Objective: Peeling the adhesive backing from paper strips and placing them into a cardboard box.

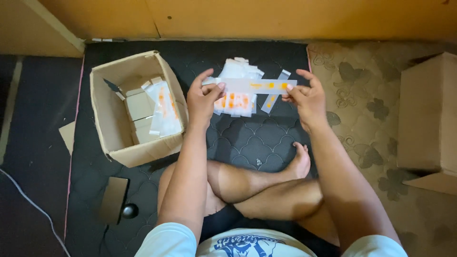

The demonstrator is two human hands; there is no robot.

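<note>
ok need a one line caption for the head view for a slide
Both hands, left and right, hold a clear strip over a packet pile beside a cardboard box.

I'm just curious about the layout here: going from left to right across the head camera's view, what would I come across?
White cable → open cardboard box holding clear packets → left hand → long clear strip held over a pile of packets → right hand → closed cardboard box.
</note>
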